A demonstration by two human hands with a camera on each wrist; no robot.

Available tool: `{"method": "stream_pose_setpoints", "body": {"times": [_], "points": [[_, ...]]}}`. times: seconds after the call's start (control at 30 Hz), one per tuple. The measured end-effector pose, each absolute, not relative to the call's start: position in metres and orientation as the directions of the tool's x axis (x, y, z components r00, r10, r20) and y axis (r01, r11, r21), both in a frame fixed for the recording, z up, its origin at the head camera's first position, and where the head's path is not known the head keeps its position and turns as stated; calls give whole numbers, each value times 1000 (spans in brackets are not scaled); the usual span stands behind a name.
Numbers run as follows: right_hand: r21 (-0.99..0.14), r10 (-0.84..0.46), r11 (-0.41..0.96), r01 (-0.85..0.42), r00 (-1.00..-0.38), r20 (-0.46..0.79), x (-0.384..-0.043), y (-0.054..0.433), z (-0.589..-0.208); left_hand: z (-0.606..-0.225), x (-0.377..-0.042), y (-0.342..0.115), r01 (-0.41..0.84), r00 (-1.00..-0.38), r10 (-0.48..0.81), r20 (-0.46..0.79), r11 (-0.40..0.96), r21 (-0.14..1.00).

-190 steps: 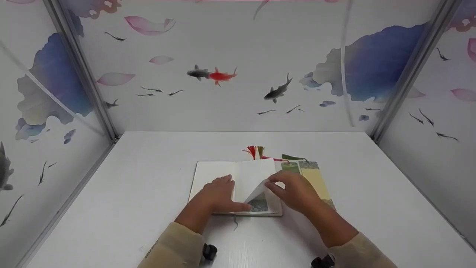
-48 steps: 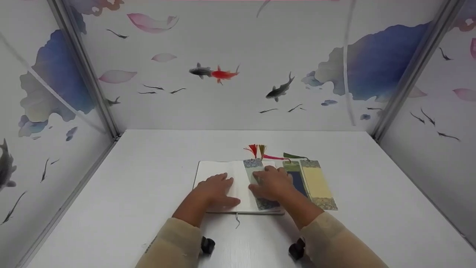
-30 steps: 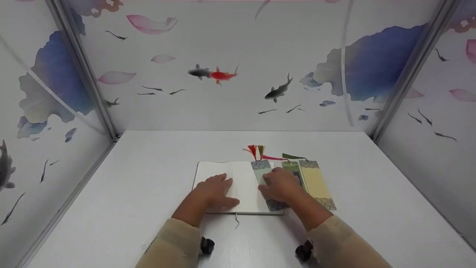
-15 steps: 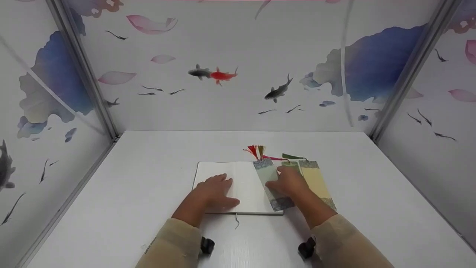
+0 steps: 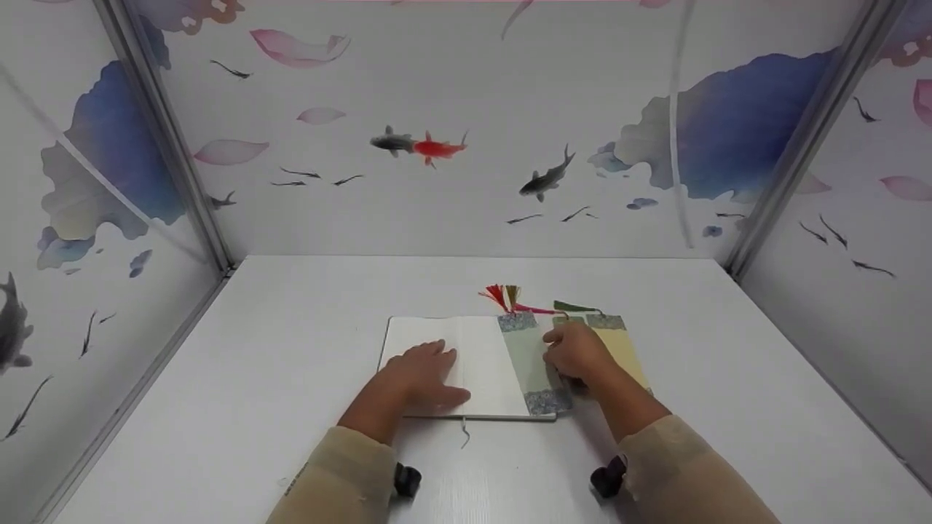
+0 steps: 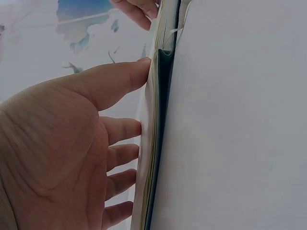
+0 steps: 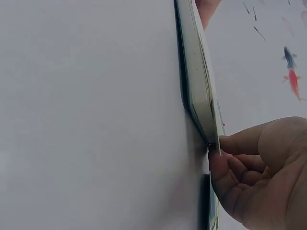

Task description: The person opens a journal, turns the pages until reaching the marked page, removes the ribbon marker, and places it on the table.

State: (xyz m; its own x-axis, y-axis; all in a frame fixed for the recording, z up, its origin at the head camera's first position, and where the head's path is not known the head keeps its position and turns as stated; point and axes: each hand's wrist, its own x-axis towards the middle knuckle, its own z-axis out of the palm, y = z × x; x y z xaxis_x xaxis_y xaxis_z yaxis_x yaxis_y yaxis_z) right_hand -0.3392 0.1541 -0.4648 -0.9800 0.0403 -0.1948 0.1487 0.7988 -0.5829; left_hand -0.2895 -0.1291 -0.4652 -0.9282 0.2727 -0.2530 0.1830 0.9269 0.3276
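An open notebook (image 5: 484,367) with blank white pages lies on the table. My left hand (image 5: 419,378) rests on its left page, fingers spread; the left wrist view shows the thumb and fingertips on the paper. A pale green bookmark (image 5: 528,360) with grey patterned ends slants over the right page, its lower right corner past the notebook's edge. My right hand (image 5: 580,354) pinches the bookmark's right edge between thumb and curled fingers (image 7: 223,170). Beneath that hand lies a green bookmark (image 5: 570,320), mostly hidden.
Right of it lies a yellow bookmark (image 5: 617,346), partly covered by the right hand. Red tassels (image 5: 495,295) and an olive tassel (image 5: 512,294) lie behind the notebook, a dark green tassel (image 5: 575,306) further right. A ribbon (image 5: 466,434) hangs from the notebook's front edge.
Earlier the right hand lifted a page; now that page lies flat. The pale green bookmark has slid right across it. The right hand has moved right and curled onto its edge; the left stays.
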Motion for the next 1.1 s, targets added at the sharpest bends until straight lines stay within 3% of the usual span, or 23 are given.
{"method": "stream_pose_setpoints", "body": {"times": [0.27, 0.6, 0.83, 1.1], "points": [[-643, 47, 748, 163, -980, -194, -339, 161, -464, -466, -290, -130, 190, -927, 280, -251, 924, 332], [-806, 98, 555, 205, -979, -181, -342, 199, -448, -470, -290, -129, 212, -926, 296, -234, 921, 326], [-819, 145, 510, 264, -965, -220, -346, 250, -444, -467, -289, -127, 207, -928, 291, -232, 922, 328], [-763, 237, 564, 317, -947, -218, -347, 305, -452, -467, -289, -129, 231, -921, 313, -233, 919, 320]]}}
